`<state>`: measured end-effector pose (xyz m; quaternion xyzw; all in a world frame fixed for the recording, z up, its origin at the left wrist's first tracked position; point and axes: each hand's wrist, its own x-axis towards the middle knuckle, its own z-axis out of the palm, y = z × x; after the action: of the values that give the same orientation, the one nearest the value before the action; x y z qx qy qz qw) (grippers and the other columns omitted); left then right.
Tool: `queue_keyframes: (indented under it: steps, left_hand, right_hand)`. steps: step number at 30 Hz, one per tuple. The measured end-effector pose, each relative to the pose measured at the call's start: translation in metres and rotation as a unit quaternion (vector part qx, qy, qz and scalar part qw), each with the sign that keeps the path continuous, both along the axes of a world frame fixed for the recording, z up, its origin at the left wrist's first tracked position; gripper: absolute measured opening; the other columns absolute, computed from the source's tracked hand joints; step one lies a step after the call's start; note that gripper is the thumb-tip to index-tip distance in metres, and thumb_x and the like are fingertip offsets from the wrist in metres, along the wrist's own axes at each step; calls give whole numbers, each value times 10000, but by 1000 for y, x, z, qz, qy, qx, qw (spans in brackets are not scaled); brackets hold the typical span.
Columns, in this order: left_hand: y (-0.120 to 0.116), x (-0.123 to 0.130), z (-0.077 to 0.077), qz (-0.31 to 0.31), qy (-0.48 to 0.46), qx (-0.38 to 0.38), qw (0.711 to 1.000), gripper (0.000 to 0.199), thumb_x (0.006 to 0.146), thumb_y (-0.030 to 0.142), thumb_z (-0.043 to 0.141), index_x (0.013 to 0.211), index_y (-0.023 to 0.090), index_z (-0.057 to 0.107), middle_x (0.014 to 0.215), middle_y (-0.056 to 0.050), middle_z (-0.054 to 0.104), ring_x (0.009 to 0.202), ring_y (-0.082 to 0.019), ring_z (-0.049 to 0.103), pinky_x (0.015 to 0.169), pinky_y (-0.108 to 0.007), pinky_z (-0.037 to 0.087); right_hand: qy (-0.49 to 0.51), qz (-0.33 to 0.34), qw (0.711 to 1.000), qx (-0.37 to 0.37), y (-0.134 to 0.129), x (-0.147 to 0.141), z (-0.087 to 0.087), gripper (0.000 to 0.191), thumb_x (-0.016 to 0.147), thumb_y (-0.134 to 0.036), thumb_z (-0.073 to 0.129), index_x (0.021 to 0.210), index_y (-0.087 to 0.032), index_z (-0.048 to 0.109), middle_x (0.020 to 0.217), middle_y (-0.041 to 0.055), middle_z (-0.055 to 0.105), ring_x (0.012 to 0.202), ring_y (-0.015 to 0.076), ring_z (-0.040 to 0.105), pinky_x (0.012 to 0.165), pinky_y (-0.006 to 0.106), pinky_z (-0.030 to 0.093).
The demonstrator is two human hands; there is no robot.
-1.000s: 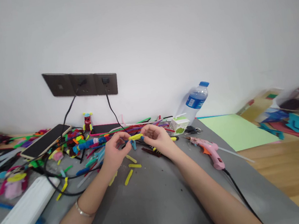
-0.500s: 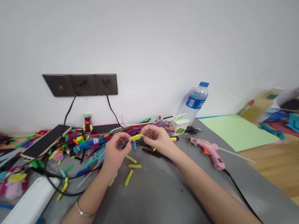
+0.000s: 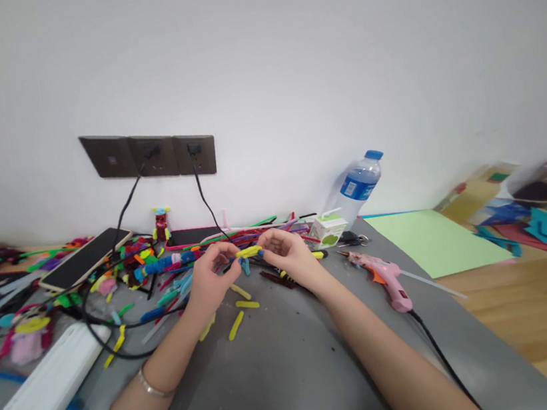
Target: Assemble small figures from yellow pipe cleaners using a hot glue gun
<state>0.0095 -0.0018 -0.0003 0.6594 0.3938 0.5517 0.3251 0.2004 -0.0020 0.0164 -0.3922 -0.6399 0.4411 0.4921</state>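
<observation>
Gray table by a white wall, two hands pinching a fuzzy yellow piece

The table looks smooth and flat, and the wall behind it is plain. In the middle, the left hand grips one end of the yellow piece between thumb and fingers. The right hand pinches the other end the same way. The piece is short, soft-looking and held above the table.

Going round from the hands, short fuzzy yellow strips lie at 6 to 7 o'clock. At 8 o'clock is a long, hard white bar. A flat, shiny black phone lies at 9 o'clock. Dark, flat sockets sit on the wall at 11 o'clock. A clear plastic bottle with a blue cap leans at 2 o'clock. A small white box and flat green paper are at 3 o'clock. The pink glue gun lies between 3 and 4 o'clock.
</observation>
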Motion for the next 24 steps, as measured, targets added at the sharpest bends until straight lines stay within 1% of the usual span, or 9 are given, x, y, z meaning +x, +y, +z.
queue_keyframes:
  steps: [7,18,24]
  left_hand:
    - [0,1,-2,-7,-4,-4,1000,111,718,148,615,816,181,656,795,-15,651,695,-136,573,668,-239,473]
    - [0,1,0,-18,-13,-24,999,105,713,158,609,811,177,641,808,-13,646,658,-117,541,643,-227,456]
    - [-1,1,1,-19,-16,-20,999,93,722,161,608,808,174,643,801,-18,638,671,-121,550,637,-224,458]
  right_hand:
    - [6,9,1000,-1,0,0,1,165,751,-276,703,839,-199,588,758,-1,587,657,128,523,609,262,413]
    - [16,10,1000,-6,0,-1,1,147,734,-242,688,826,-193,585,760,-3,583,658,123,508,611,258,393]
    - [20,8,1000,-6,0,-2,1,148,731,-241,683,823,-195,577,763,-4,578,661,124,498,604,259,376]
